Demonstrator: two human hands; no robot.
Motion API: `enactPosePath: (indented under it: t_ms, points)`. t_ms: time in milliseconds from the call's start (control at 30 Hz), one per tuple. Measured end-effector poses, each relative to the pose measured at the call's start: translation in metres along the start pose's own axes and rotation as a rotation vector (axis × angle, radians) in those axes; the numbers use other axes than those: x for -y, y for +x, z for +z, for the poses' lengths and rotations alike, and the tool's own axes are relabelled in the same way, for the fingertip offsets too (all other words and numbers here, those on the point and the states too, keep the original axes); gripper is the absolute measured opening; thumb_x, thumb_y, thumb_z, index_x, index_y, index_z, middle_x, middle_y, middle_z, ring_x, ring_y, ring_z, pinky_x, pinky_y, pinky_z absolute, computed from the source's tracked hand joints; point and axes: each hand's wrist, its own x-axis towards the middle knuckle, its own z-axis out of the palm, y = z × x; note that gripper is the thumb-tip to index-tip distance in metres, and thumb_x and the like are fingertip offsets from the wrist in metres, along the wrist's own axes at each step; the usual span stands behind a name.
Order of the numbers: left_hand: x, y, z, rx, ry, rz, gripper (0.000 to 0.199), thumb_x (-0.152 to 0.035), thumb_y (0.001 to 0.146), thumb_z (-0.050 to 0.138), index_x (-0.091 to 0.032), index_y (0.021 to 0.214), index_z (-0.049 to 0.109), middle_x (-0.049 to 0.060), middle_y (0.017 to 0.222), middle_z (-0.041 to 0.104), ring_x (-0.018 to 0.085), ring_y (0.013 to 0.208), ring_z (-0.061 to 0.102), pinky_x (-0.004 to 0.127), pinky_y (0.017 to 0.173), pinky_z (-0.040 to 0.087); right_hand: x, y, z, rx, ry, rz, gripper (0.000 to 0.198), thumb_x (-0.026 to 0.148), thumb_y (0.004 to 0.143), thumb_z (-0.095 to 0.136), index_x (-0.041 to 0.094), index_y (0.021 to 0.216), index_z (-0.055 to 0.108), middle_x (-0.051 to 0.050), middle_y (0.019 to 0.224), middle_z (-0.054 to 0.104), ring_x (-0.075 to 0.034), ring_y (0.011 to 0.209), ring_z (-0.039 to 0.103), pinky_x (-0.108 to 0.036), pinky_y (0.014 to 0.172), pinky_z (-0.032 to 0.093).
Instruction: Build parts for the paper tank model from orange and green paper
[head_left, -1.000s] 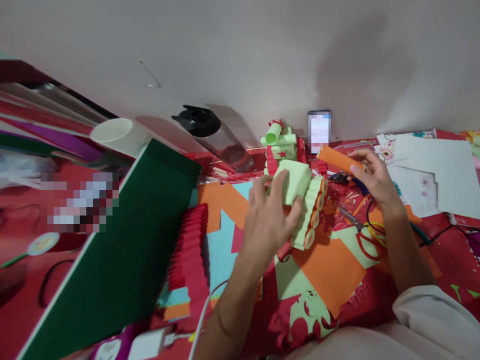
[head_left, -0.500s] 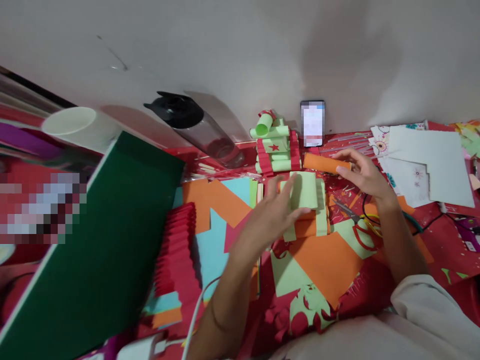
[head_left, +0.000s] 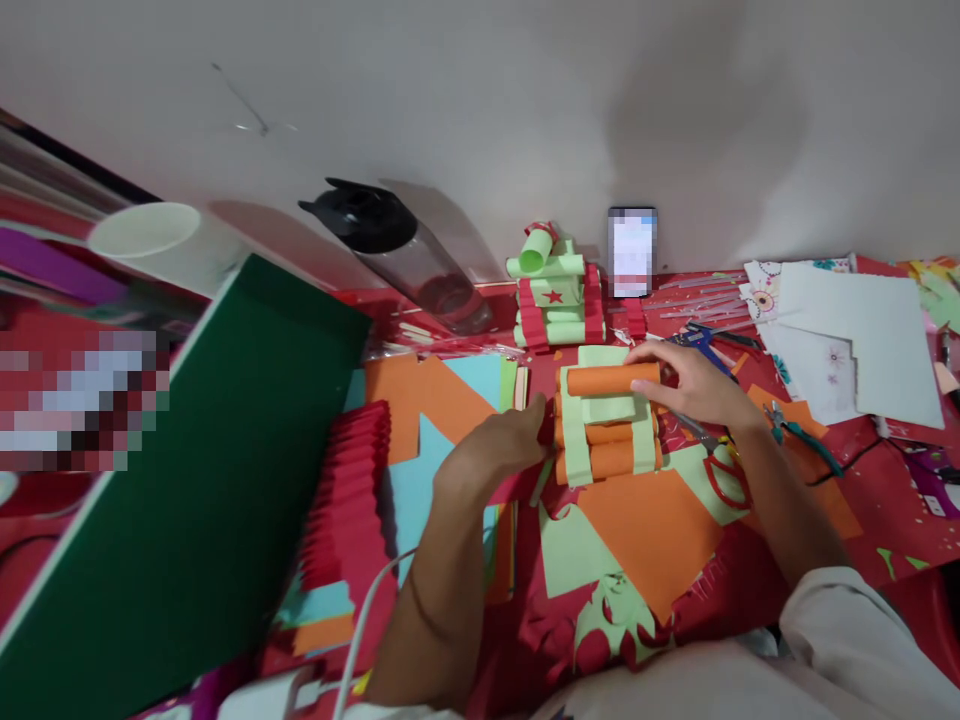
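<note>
My right hand (head_left: 701,385) grips the right end of an orange paper roll (head_left: 609,380) between thumb and fingers. The roll lies across the top of a stack of orange paper rolls (head_left: 611,460), over a pale green paper piece (head_left: 611,410). Two pale green strips (head_left: 576,440) band the stack. Just left of it is my left hand (head_left: 502,440), its fingers apart and nothing visible in them. Behind the stack stands a similar pale green paper-roll model (head_left: 562,330) with red strips and a red star.
Scissors (head_left: 724,480) and pliers (head_left: 806,440) lie to the right. A phone (head_left: 632,255) leans on the wall, and a bottle (head_left: 420,270) stands at back left. A large green board (head_left: 225,480) tilts at left. Coloured paper sheets (head_left: 652,540) and scraps cover the red table.
My right hand has brought the orange roll left and down onto the stack. My left hand has moved off the pale green piece to the stack's left side.
</note>
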Motion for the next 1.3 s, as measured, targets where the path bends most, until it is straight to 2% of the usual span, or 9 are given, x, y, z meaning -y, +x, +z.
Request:
enactPosePath:
  t_ms: [267, 533, 700, 800, 900, 967, 1033, 1100, 1300]
  points:
    - [-0.012, 0.0, 0.002, -0.011, -0.061, 0.016, 0.068, -0.015, 0.081, 0.052, -0.018, 0.148, 0.038, 0.015, 0.099, 0.077, 0.032, 0.094, 0.075, 0.033, 0.066, 0.049, -0.01, -0.001, -0.003, 0.17, -0.105, -0.046, 0.028, 0.036, 0.096, 0.066, 0.027, 0.122, 0.062, -0.008, 0.129, 0.065, -0.026, 0.109, 0.066, -0.039, 0.092, 0.053]
    - [-0.006, 0.0, 0.0, 0.007, -0.079, -0.034, 0.066, -0.018, 0.082, 0.052, -0.016, 0.147, 0.039, 0.013, 0.095, 0.076, 0.033, 0.09, 0.075, 0.033, 0.061, 0.047, -0.015, 0.001, -0.001, 0.224, -0.141, -0.067, 0.029, 0.042, 0.096, 0.068, 0.028, 0.121, 0.062, -0.007, 0.123, 0.066, -0.028, 0.113, 0.064, -0.04, 0.096, 0.051]
    - [0.002, -0.005, 0.001, -0.083, -0.035, -0.069, 0.067, -0.018, 0.087, 0.046, -0.014, 0.153, 0.035, 0.015, 0.091, 0.075, 0.035, 0.088, 0.074, 0.035, 0.065, 0.048, -0.009, 0.0, 0.0, 0.23, -0.163, -0.067, 0.029, 0.042, 0.096, 0.068, 0.028, 0.121, 0.063, -0.007, 0.119, 0.068, -0.024, 0.096, 0.065, -0.037, 0.085, 0.051]
    - [0.001, -0.015, -0.007, -0.266, -0.032, -0.071, 0.055, -0.016, 0.096, 0.035, -0.016, 0.151, 0.042, 0.018, 0.102, 0.075, 0.037, 0.094, 0.074, 0.041, 0.074, 0.052, -0.006, -0.001, 0.0, 0.223, -0.171, -0.065, 0.027, 0.041, 0.096, 0.068, 0.027, 0.119, 0.064, -0.006, 0.116, 0.068, -0.023, 0.093, 0.064, -0.036, 0.084, 0.05]
    - [-0.001, -0.024, -0.016, -0.64, -0.192, 0.15, 0.04, -0.028, 0.106, 0.029, -0.02, 0.134, 0.057, 0.016, 0.125, 0.071, 0.032, 0.107, 0.071, 0.043, 0.09, 0.054, -0.004, -0.001, 0.0, 0.214, -0.174, -0.067, 0.026, 0.04, 0.098, 0.066, 0.027, 0.119, 0.065, -0.007, 0.117, 0.068, -0.024, 0.099, 0.065, -0.037, 0.088, 0.05]
    - [-0.001, -0.025, -0.018, -0.746, -0.319, 0.412, 0.036, -0.041, 0.108, 0.038, -0.022, 0.128, 0.061, 0.014, 0.135, 0.066, 0.029, 0.121, 0.066, 0.042, 0.103, 0.052, -0.005, -0.001, 0.001, 0.207, -0.171, -0.075, 0.028, 0.042, 0.098, 0.066, 0.026, 0.121, 0.065, -0.007, 0.119, 0.069, -0.026, 0.106, 0.066, -0.038, 0.092, 0.05]
    - [0.0, -0.021, -0.017, -0.692, -0.365, 0.615, 0.039, -0.048, 0.104, 0.05, -0.023, 0.133, 0.061, 0.012, 0.143, 0.061, 0.028, 0.133, 0.059, 0.041, 0.111, 0.048, -0.006, 0.0, 0.002, 0.195, -0.164, -0.076, 0.03, 0.044, 0.098, 0.066, 0.026, 0.122, 0.066, -0.008, 0.122, 0.07, -0.027, 0.11, 0.066, -0.039, 0.094, 0.05]
    - [0.001, -0.015, -0.014, -0.601, -0.354, 0.694, 0.043, -0.048, 0.102, 0.056, -0.024, 0.138, 0.059, 0.012, 0.145, 0.061, 0.028, 0.136, 0.057, 0.041, 0.113, 0.047, -0.007, 0.0, 0.002, 0.187, -0.143, -0.069, 0.032, 0.047, 0.099, 0.065, 0.026, 0.123, 0.067, -0.008, 0.124, 0.072, -0.026, 0.107, 0.067, -0.038, 0.092, 0.05]
    - [0.003, -0.009, -0.014, -0.509, -0.434, 0.563, 0.045, -0.056, 0.101, 0.056, -0.022, 0.128, 0.066, 0.008, 0.123, 0.074, 0.026, 0.107, 0.069, 0.038, 0.097, 0.054, -0.007, -0.002, -0.006, 0.18, -0.12, -0.022, 0.038, 0.049, 0.097, 0.067, 0.024, 0.126, 0.068, -0.006, 0.107, 0.075, -0.021, 0.087, 0.068, -0.033, 0.077, 0.05]
